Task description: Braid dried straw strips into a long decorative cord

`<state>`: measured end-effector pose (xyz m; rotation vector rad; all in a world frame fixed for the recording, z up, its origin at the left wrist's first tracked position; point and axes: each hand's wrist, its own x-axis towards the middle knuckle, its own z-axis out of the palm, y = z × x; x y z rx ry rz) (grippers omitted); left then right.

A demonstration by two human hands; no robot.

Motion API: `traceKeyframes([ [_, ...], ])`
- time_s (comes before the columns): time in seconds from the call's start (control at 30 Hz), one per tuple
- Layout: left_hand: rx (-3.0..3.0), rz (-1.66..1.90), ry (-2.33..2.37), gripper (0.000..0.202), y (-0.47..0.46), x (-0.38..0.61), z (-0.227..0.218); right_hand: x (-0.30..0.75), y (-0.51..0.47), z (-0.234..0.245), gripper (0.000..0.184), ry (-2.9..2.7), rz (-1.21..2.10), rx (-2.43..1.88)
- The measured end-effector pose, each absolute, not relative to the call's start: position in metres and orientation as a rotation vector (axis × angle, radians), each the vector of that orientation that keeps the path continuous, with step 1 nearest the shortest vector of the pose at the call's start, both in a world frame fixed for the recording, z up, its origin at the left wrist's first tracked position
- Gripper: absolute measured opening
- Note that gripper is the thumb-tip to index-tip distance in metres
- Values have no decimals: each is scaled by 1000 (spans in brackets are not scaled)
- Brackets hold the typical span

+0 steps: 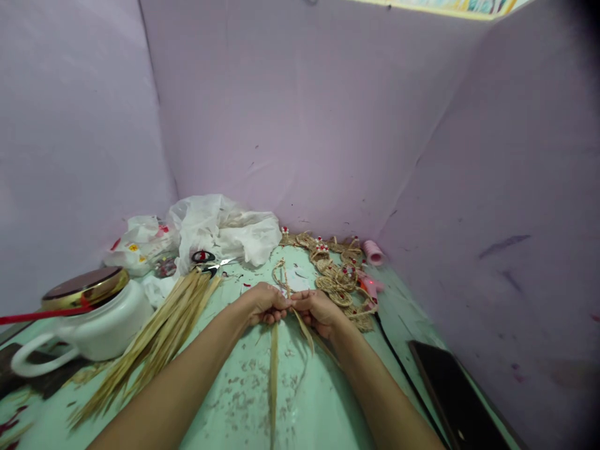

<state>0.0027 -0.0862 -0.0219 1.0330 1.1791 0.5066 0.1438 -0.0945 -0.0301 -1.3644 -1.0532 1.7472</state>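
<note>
My left hand (266, 304) and my right hand (317, 309) meet over the middle of the table, fingertips pinched close together. Both are closed on dried leaf strips (274, 381); the loose ends hang down toward me, one long strip below the left hand and others by the right. A thin braided cord (280, 270) curls away beyond the fingers, seemingly joined to these strips. The exact grip point is hidden by the fingers. Left of my left arm lies a bundle of dried leaf strips (162, 337), with black-handled scissors (215, 269) at its far end.
Coiled braided pieces with red and white beads (337, 284) lie beyond my right hand, beside a pink glue gun (371, 285), its black cable (400, 362) and a pink spool (374, 253). A black flat device (454, 394), white mug (107, 328) and plastic bags (220, 228) surround the workspace.
</note>
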Motion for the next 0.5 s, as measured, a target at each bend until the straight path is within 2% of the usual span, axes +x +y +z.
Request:
traceKeyframes([
  [0.3,1066,444,1265,11,-83,2,-16,147,-95,-28,10,-1363,1602,-1366],
  [0.5,1157,452,1451,10,-89,9,-15,143,-92,-36,7,-1756,1127,-1476],
])
